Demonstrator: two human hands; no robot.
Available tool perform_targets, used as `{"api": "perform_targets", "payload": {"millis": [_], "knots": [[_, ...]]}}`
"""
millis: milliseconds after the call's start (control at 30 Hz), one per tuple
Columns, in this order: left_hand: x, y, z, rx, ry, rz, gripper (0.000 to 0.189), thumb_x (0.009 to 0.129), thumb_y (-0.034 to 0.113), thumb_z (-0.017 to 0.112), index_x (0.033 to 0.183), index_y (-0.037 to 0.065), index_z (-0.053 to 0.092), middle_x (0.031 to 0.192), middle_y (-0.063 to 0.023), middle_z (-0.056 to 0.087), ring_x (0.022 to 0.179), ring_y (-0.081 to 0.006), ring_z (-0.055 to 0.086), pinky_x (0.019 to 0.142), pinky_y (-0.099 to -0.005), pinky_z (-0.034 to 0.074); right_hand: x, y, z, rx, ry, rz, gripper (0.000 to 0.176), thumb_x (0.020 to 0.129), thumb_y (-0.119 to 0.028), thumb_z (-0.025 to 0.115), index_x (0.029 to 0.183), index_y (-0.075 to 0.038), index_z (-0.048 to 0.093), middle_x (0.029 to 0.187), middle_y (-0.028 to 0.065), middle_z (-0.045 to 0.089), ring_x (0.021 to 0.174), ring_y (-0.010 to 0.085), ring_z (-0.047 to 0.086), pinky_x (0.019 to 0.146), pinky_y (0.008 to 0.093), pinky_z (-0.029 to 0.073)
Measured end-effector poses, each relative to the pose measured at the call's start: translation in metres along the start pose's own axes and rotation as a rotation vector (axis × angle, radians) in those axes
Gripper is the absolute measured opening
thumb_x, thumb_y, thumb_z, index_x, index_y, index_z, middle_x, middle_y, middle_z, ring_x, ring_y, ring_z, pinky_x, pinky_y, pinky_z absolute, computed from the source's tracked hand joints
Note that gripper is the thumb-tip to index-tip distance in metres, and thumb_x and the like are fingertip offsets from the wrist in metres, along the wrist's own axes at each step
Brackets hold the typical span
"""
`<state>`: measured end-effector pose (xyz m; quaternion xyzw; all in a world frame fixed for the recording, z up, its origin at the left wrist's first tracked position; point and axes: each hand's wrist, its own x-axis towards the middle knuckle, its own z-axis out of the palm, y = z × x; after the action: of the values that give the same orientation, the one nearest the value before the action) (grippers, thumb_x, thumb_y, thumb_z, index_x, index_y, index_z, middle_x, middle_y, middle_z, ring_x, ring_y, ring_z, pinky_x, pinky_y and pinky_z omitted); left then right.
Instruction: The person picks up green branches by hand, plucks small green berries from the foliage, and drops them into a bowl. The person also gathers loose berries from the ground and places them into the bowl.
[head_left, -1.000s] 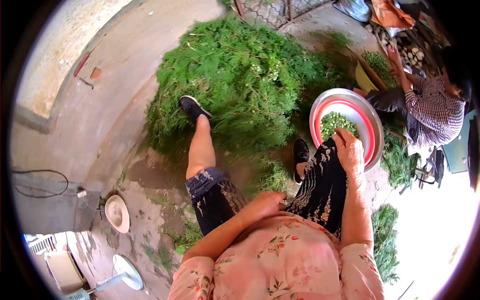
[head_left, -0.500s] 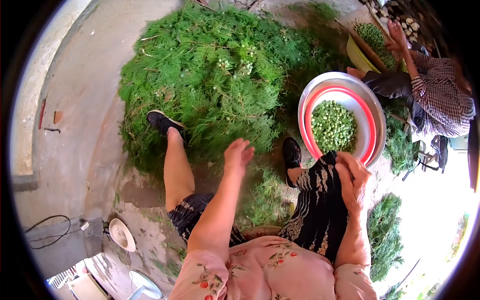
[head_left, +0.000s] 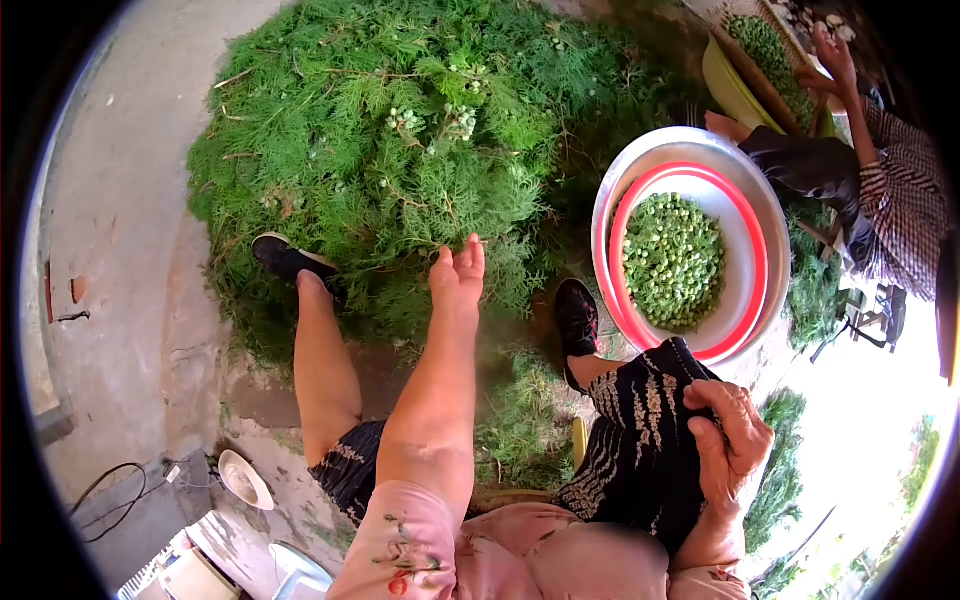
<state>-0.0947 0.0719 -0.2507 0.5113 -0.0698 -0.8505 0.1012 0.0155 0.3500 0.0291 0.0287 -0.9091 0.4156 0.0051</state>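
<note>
A big heap of green leafy branches (head_left: 400,140) with small pale berries covers the ground in front of me. My left hand (head_left: 456,278) is stretched out to the heap's near edge, fingers apart, touching the foliage and holding nothing. My right hand (head_left: 733,432) rests on my right knee, fingers curled over the dark patterned skirt (head_left: 640,450). A white basin with a red rim (head_left: 690,245) holding green berries (head_left: 672,258) stands on the ground to the right of my right foot (head_left: 576,318).
Another person in a checked shirt (head_left: 900,200) sits at the upper right, a hand over a tray of green berries (head_left: 770,50). A white dish (head_left: 244,478) and cables lie at the lower left. More cut branches (head_left: 775,480) lie at the right.
My left hand has reached forward from my lap to the heap's edge. My right hand has drawn back from the basin's rim onto my knee. The view has tilted forward.
</note>
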Motion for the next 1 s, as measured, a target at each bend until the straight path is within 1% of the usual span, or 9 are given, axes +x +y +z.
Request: {"api": "perform_targets", "payload": {"millis": [167,400,467,500,633,733,900,933,1000], "knots": [[0.011,0.012,-0.016,0.106,0.021,-0.097,0.031,0.091,0.034,0.045,0.108,0.008,0.042,0.085,-0.0124,0.056,0.076,-0.0242,0.06,0.063,-0.0351,0.052,-0.002,0.002,-0.002,0.018,0.0,0.007,0.024,0.07,-0.007,0.065,0.092,0.003,0.06,0.076,0.0112,0.059,0.072,0.0246,0.056,0.069,0.0316,0.044],[-0.063,0.024,-0.026,0.33,0.057,0.215,0.035,0.09,0.043,0.043,0.095,0.009,0.049,0.082,-0.0037,0.057,0.062,-0.0163,0.053,0.049,-0.0297,0.04,-0.01,-0.001,0.0,0.034,0.023,0.023,0.024,0.072,-0.002,0.062,0.096,0.002,0.06,0.078,0.0121,0.062,0.074,0.0243,0.059,0.07,0.0307,0.046],[-0.021,0.067,-0.084,0.147,-0.655,-0.406,0.046,0.09,0.05,0.036,0.086,0.008,0.054,0.085,-0.0081,0.059,0.074,-0.0284,0.059,0.059,-0.0432,0.046,-0.012,-0.004,0.0,0.019,0.032,0.033,0.024,0.073,-0.002,0.062,0.096,0.001,0.06,0.079,0.0118,0.062,0.074,0.0237,0.059,0.07,0.0304,0.046],[-0.032,0.077,-0.089,0.251,-0.647,-0.447,0.048,0.089,0.052,0.036,0.083,0.008,0.054,0.087,-0.0103,0.06,0.078,-0.0325,0.059,0.063,-0.0476,0.046,-0.014,-0.004,0.0,0.024,0.031,0.033,0.023,0.074,-0.002,0.061,0.097,-0.001,0.061,0.08,0.0115,0.062,0.074,0.0231,0.059,0.07,0.0297,0.046],[-0.061,0.095,-0.105,0.114,-1.266,-0.632,0.056,0.088,0.054,0.033,0.095,0.004,0.057,0.113,-0.0198,0.054,0.094,-0.0447,0.054,0.079,-0.0614,0.041,-0.023,-0.008,0.002,0.023,0.038,0.009,0.021,0.077,-0.004,0.06,0.098,-0.001,0.06,0.082,0.0128,0.063,0.077,0.0225,0.061,0.07,0.0291,0.046],[-0.239,0.083,-0.045,0.349,-0.546,-0.183,0.036,0.088,0.05,0.041,0.091,0.016,0.052,0.061,0.0026,0.048,0.048,-0.0244,0.058,0.042,-0.0394,0.051,-0.027,-0.009,0.005,0.053,0.06,-0.007,0.02,0.079,-0.005,0.059,0.098,-0.001,0.06,0.083,0.0136,0.063,0.077,0.0226,0.062,0.069,0.0287,0.047],[-0.244,0.096,-0.076,0.239,-0.985,-0.293,0.039,0.093,0.044,0.03,0.108,0.013,0.047,0.062,-0.0016,0.045,0.053,-0.0214,0.058,0.039,-0.0447,0.052,-0.033,-0.026,0.017,0.214,-0.026,-0.011,0.019,0.081,-0.003,0.056,0.099,0.001,0.06,0.085,0.0127,0.063,0.074,0.0161,0.061,0.067,0.0257,0.047],[-0.249,0.1,-0.077,0.239,-1.052,-0.336,0.04,0.093,0.042,0.028,0.109,0.011,0.047,0.063,-0.0021,0.046,0.053,-0.0191,0.057,0.041,-0.0404,0.052,-0.037,-0.037,0.023,0.333,-0.12,0.1,0.02,0.081,-0.003,0.055,0.1,0.002,0.06,0.088,0.012,0.062,0.075,0.0131,0.06,0.066,0.0248,0.047],[-0.258,0.108,-0.08,0.247,-1.187,-0.42,0.041,0.095,0.038,0.025,0.112,0.008,0.046,0.063,-0.003,0.047,0.054,-0.0144,0.053,0.044,-0.0318,0.051,-0.043,-0.047,0.046,0.408,-0.179,-0.134,0.022,0.079,0.004,0.054,0.1,0.002,0.06,0.099,0.012,0.059,0.069,0.0121,0.058,0.063,0.0239,0.047]]}}
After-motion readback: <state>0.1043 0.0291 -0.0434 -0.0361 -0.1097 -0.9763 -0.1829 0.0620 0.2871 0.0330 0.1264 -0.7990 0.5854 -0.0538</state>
